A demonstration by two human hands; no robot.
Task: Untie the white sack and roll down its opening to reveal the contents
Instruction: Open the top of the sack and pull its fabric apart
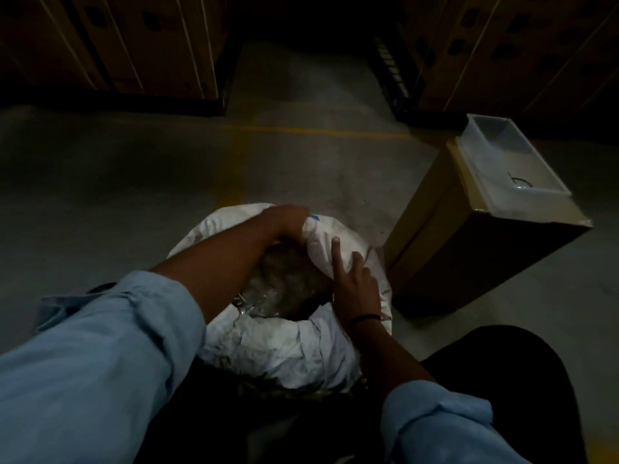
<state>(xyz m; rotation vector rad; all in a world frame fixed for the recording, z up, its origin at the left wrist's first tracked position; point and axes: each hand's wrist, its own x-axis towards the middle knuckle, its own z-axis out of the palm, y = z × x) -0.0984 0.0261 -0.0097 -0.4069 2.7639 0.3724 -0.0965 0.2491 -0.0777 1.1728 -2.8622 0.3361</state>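
The white sack (284, 346) stands on the floor between my knees, its mouth open and its rim folded outward into a thick roll. Inside it lies a dark grey mass with crinkled clear plastic (284, 283). My left hand (284, 217) reaches over the opening and grips the far rim of the sack. On the right side of the rim, my right hand (355, 279) rests with its thumb tucked inside the roll and the index finger stretched out over the white cloth. A dark band circles that wrist.
A tall brown cardboard box (445, 249) stands right of the sack, with a shallow white tray (522, 195) lying on top of it. Stacked cartons on dark pallets (110, 45) line the back. The concrete floor (134, 182) carries faded yellow lines.
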